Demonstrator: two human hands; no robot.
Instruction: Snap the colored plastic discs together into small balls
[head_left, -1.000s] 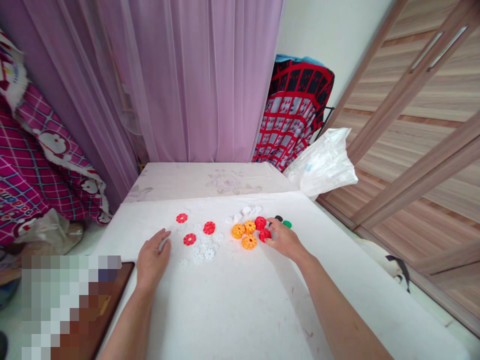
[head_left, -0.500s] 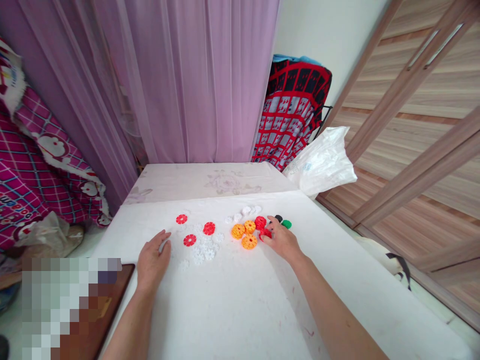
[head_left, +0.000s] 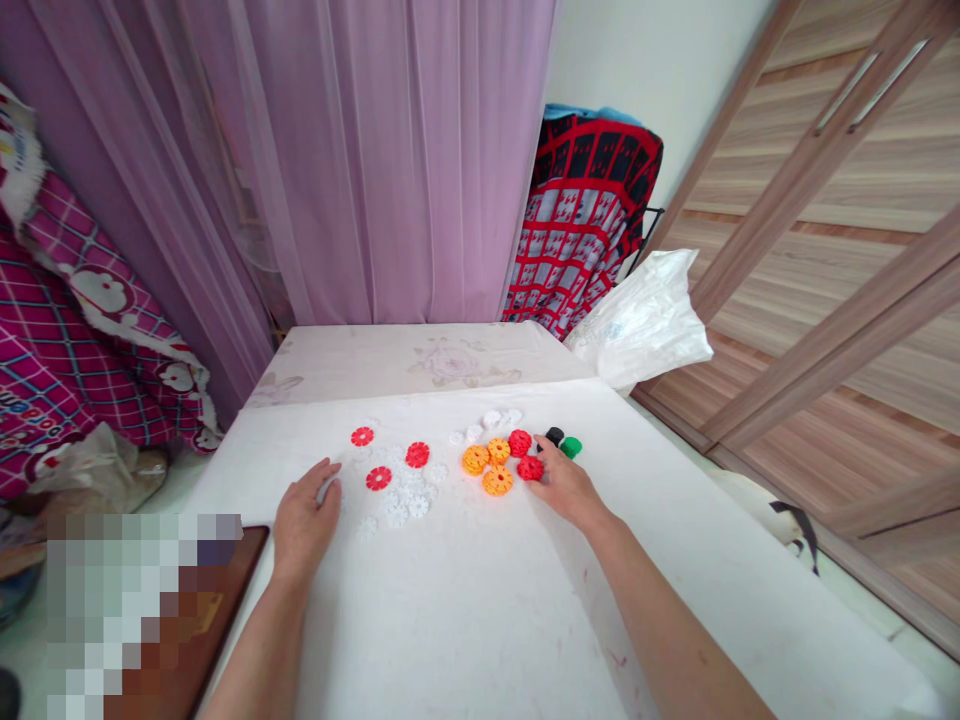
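My right hand [head_left: 566, 484] is beside a red disc stack [head_left: 530, 468], fingers apart and holding nothing. Another red stack [head_left: 520, 443] sits just behind it, with orange discs [head_left: 497, 480] to the left. Black discs [head_left: 554, 436] and green discs [head_left: 571, 447] lie beyond my fingers. My left hand [head_left: 306, 515] rests on the table's left side with fingers spread, nothing in it. To its right, single red discs [head_left: 379, 478] lie around a loose spread of white discs [head_left: 409, 495]. Several white discs [head_left: 492, 420] form a row at the back.
The white-covered table [head_left: 465, 620] has a floral cloth [head_left: 360, 360] at its far end. A white plastic bag [head_left: 649, 320] stands at the back right corner. A brown case edge [head_left: 240, 590] is at the left, beside a pixelated area. Wooden cabinets [head_left: 832, 300] stand right.
The fingers of my right hand have come off the near red stack and opened slightly, leaving that stack in view. My left hand has hardly moved.
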